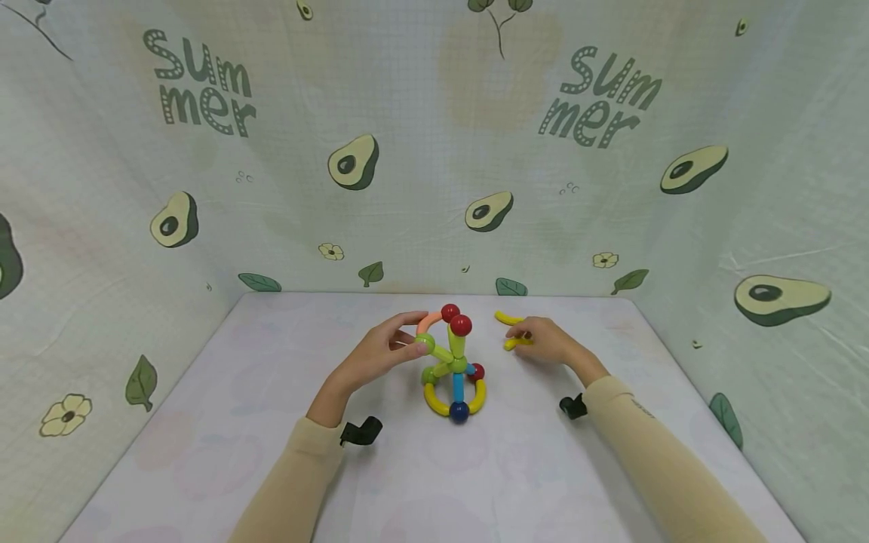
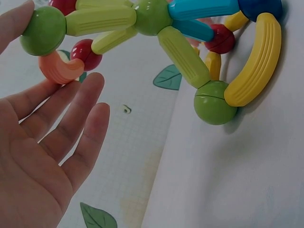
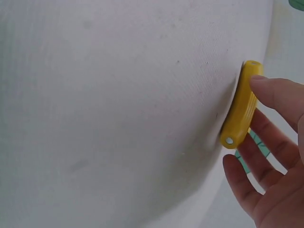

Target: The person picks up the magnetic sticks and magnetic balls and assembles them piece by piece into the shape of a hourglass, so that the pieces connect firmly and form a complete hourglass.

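A ball-and-stick magnetic toy model stands on the table, with red, green and dark blue balls joined by green, blue, yellow and orange sticks. My left hand holds its upper left corner: the thumb is on a green ball, and fingertips touch the curved orange stick. To the right of the model, my right hand pinches a curved yellow stick close to the tabletop. A metallic dot shows on that stick's near end.
Another curved yellow stick lies just beyond my right hand. Cloth printed with avocados and leaves hangs behind the pale table and at both sides. Black wrist mounts show below both hands.
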Demonstrator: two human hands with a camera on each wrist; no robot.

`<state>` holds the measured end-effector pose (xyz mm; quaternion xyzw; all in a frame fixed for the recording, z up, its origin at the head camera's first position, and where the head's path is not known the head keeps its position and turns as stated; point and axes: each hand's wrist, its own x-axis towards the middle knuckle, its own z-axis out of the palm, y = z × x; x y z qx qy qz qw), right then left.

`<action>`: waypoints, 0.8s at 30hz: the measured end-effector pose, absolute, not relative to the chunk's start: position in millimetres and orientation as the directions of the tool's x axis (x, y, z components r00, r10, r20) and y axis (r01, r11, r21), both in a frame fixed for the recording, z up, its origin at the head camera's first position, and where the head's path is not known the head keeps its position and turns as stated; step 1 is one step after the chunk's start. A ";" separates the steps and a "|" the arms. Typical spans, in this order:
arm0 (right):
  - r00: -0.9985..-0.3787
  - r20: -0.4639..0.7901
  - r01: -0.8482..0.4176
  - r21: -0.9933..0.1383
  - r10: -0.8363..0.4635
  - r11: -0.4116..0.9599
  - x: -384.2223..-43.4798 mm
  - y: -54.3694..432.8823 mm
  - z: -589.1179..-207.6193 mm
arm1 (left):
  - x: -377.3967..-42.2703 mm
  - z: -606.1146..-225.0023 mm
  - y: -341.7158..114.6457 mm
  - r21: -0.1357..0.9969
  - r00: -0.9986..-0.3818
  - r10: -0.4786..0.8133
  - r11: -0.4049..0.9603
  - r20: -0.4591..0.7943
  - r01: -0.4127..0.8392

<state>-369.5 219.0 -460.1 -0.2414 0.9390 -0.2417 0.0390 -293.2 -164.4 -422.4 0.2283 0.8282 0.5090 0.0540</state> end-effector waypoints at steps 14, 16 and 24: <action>-0.882 -0.059 -0.390 -0.465 -0.467 0.795 -370.0 221.0 -454.8 | -292.8 -421.7 -164.1 0.872 -0.888 0.437 0.369 0.143 0.321; -0.884 -0.072 -0.381 -0.463 -0.462 0.800 -370.1 221.2 -454.6 | -292.8 -421.6 -164.1 0.873 -0.887 0.439 0.367 0.143 0.322; -0.884 -0.075 -0.371 -0.485 -0.461 0.792 -369.7 220.2 -451.2 | -292.4 -421.6 -164.4 0.874 -0.885 0.443 0.363 0.143 0.323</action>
